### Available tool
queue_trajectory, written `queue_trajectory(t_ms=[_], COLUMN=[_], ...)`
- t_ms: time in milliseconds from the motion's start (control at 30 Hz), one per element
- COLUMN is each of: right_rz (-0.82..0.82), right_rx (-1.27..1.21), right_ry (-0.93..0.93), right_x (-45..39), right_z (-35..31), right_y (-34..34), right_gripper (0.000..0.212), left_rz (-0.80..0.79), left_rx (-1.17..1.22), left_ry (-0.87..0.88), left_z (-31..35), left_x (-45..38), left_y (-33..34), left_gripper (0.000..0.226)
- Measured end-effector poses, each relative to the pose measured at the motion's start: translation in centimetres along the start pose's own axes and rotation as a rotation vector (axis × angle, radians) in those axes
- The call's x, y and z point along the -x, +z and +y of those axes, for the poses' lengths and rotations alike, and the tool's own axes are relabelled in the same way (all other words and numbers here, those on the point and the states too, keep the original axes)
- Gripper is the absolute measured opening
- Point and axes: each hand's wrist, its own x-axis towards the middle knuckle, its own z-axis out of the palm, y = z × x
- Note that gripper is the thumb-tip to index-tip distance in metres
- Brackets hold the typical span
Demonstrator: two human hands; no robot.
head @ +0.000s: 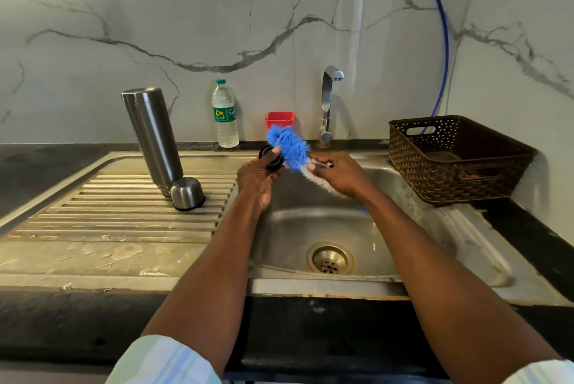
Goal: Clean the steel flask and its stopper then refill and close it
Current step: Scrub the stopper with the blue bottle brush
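The steel flask (152, 136) stands upside down on the ribbed drainboard (93, 216), left of the sink basin. Its steel cap cup (187, 193) sits mouth down beside it. My left hand (256, 177) grips the black stopper (271, 157) above the basin's left rim. My right hand (338, 174) holds a bottle brush by its stem, and the blue and white bristles (290, 147) lie against the stopper. Most of the stopper is hidden by my fingers and the bristles.
The steel sink basin (310, 228) with a brass drain (330, 257) lies below my hands. A tap (327, 97) rises behind it, with no water visible. A plastic water bottle (224, 114) and red holder (280, 119) stand by the wall. A brown basket (456, 160) sits right.
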Motion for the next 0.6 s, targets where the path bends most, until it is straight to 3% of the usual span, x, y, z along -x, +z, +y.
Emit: queue_trajectory(t_ms=[67,233,333,433,533,600], right_rz=[0.02,0.207,0.108,0.016,0.135,0.221], right_rx=[-0.023,0.027,-0.004,-0.058,-0.067,-0.033], right_ry=[0.002,-0.053,-0.012,0.03,-0.003,-0.018], right_x=[-0.1,-0.4,0.0,0.2,-0.2,-0.3], right_z=[-0.1,-0.7,-0.2,0.1,-0.1,-0.3], right_y=[0.5,1.0,0.1,-0.2,0.6,0.8], right_gripper=[0.041,0.04,0.041,0.04,0.041,0.04], left_rz=[-0.027,-0.289,-0.116,0.02,-0.139,-0.256], left_rx=[0.004,-0.205,-0.095,-0.022,-0.055,-0.08], left_ry=[0.017,-0.073,-0.007,0.021,-0.068,-0.125], left_z=[0.0,-0.6,-0.5,-0.2,-0.1,-0.2], left_x=[-0.2,0.8,0.4,0.0,1.0,1.6], left_y=[-0.2,0.4,0.3,-0.2,-0.3,0.0], left_gripper=[0.044,0.032,0.045,0.038,0.047,0.035])
